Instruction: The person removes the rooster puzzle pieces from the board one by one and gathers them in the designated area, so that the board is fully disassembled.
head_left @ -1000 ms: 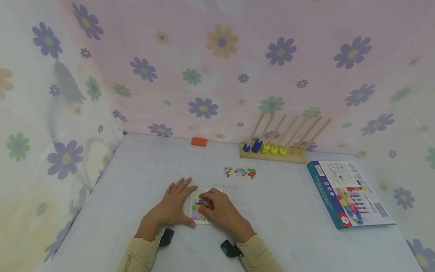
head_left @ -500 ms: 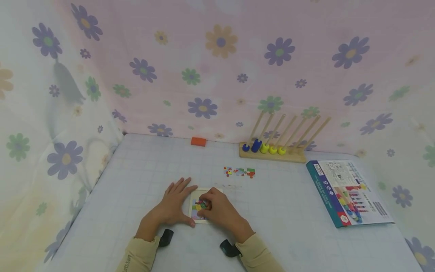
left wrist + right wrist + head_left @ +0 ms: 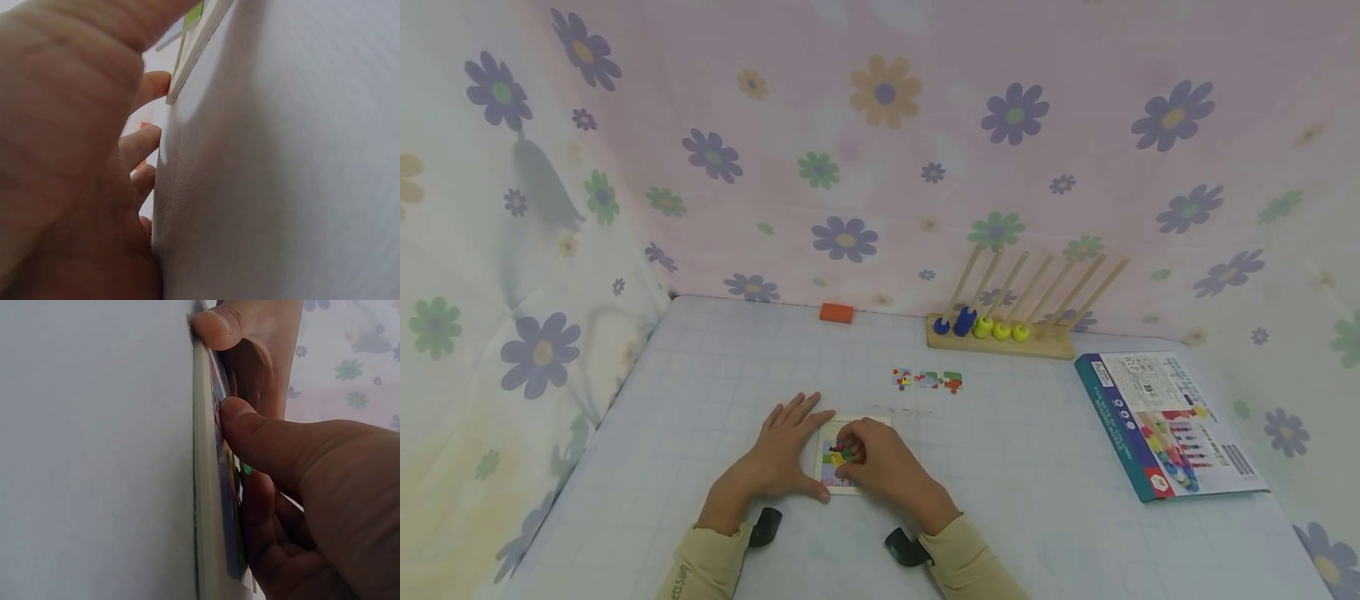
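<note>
A small framed jigsaw puzzle (image 3: 842,490) with a colourful picture lies on the table between both hands. My left hand (image 3: 775,458) is spread along its left side, thumb and index finger at the frame's edge (image 3: 187,69). Over the right half of the picture, my right hand (image 3: 887,462) has curled fingers and pinches a puzzle piece against the board, partly hidden by the hand. In the right wrist view the thumb (image 3: 240,415) and bent fingers touch the picture surface (image 3: 230,519). Beyond the frame lie three loose puzzle pieces (image 3: 928,380) in a row.
A wooden peg rack (image 3: 1000,343) with blue and yellow beads stands at the back right. To the right lies a flat toy box (image 3: 1157,433). An orange block (image 3: 837,313) sits near the back edge. Flowered cloth (image 3: 880,192) walls the table.
The right hand's fingers have shifted slightly over the picture. The left hand stays in place at the frame, and the loose pieces have not moved on the table.
</note>
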A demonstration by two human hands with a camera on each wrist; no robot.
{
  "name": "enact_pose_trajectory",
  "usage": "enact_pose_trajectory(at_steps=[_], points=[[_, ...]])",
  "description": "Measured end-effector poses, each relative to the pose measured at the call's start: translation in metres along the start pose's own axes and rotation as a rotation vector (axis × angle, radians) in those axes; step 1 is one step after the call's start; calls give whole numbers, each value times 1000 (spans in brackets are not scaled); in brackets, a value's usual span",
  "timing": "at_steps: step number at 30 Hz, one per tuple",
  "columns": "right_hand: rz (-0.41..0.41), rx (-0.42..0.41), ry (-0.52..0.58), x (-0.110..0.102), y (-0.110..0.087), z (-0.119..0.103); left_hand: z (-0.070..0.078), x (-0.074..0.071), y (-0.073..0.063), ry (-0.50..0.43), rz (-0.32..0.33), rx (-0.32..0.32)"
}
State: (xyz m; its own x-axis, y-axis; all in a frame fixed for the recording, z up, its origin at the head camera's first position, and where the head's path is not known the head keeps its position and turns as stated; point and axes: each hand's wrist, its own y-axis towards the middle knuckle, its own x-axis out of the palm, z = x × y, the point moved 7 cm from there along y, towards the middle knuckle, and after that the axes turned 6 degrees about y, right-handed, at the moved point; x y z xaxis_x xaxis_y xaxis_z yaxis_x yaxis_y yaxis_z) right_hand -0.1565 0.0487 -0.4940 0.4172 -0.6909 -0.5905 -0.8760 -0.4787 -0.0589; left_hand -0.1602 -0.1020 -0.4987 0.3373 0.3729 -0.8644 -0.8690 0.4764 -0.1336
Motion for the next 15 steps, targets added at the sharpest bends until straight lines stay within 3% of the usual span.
enact_pose_trajectory(at_steps=[15], points=[[0,-4,-45,0,0,-3,-1,2,0,8,-1,-1]])
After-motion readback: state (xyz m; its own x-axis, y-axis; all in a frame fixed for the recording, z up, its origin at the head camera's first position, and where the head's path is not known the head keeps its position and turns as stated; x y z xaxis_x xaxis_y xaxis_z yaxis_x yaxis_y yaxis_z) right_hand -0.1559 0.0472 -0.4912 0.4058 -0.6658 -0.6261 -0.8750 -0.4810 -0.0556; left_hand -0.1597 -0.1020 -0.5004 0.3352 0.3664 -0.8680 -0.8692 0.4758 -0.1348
